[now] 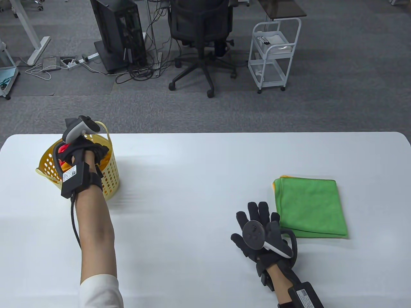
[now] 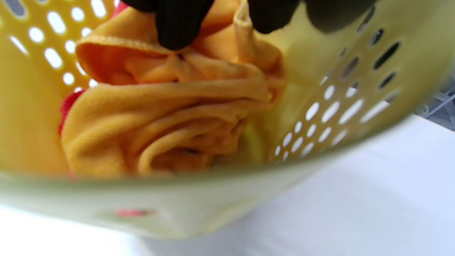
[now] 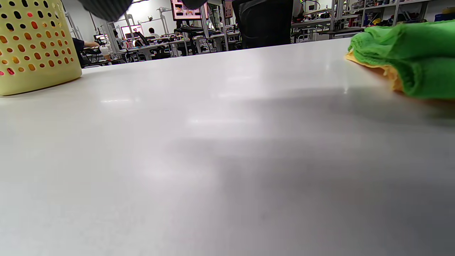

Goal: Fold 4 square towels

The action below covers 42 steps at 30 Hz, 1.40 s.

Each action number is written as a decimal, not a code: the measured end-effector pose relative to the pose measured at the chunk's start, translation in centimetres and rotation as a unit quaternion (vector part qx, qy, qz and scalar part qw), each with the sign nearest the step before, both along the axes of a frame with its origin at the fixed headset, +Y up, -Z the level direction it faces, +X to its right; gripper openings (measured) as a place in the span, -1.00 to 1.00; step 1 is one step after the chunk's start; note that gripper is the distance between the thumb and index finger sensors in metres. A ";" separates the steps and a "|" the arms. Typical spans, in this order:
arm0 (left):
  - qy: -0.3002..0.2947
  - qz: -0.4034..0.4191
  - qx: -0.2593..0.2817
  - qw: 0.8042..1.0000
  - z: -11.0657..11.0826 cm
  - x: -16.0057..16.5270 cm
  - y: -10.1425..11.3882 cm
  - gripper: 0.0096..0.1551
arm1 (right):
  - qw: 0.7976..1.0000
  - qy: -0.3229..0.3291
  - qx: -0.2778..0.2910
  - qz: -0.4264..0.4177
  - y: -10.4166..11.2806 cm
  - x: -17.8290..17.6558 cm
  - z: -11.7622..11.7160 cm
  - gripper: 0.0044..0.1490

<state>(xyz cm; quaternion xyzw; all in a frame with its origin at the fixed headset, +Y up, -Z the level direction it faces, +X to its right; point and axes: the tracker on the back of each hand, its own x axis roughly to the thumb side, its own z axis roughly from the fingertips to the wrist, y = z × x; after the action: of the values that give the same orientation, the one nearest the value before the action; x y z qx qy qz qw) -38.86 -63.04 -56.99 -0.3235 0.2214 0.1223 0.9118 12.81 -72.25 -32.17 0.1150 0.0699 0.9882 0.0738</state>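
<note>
My left hand (image 1: pixel 93 153) reaches down into the yellow perforated basket (image 1: pixel 45 160) at the table's far left. In the left wrist view its black fingertips (image 2: pixel 177 28) pinch a fold of a crumpled orange towel (image 2: pixel 170 113) inside the basket (image 2: pixel 355 71). A red towel (image 2: pixel 67 103) shows beneath the orange one. My right hand (image 1: pixel 257 215) lies flat on the table with its fingers spread, holding nothing. Just to its right sits a folded green towel (image 1: pixel 310 205) stacked on a folded orange towel (image 1: pixel 275 186). The right wrist view shows the same green towel (image 3: pixel 419 53) and the basket (image 3: pixel 35 46).
The white table (image 1: pixel 199 179) stretches bare between basket and towel stack. Beyond its far edge stand an office chair (image 1: pixel 202 38), a white trolley (image 1: pixel 273 51) and a computer tower (image 1: pixel 118 32) on the grey carpet.
</note>
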 end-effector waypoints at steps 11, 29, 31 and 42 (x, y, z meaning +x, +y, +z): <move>0.010 0.034 0.005 0.999 -0.1 -0.9 -1.2 -0.27 | 1.000 -0.011 0.005 -0.002 0.1 0.3 0.0 -0.03; 0.015 0.049 -0.014 0.999 -0.6 -0.9 -1.6 -0.34 | 1.000 -0.022 0.004 -0.008 0.2 0.7 0.0 -0.04; 0.015 0.036 -0.026 0.999 -0.8 -0.8 -1.8 -0.32 | 1.000 -0.023 0.004 -0.006 0.2 0.7 0.0 -0.04; 0.028 0.030 -0.062 0.997 -1.0 -0.3 -2.7 -0.21 | 0.999 -0.037 0.010 -0.012 0.4 1.3 -0.1 -0.06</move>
<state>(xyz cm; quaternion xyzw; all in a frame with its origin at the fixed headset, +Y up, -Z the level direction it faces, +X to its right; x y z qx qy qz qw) -39.16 -65.75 -57.95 -0.3825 0.2443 0.1447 0.8792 14.09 -71.83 -32.24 0.0795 0.0560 0.9914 0.0874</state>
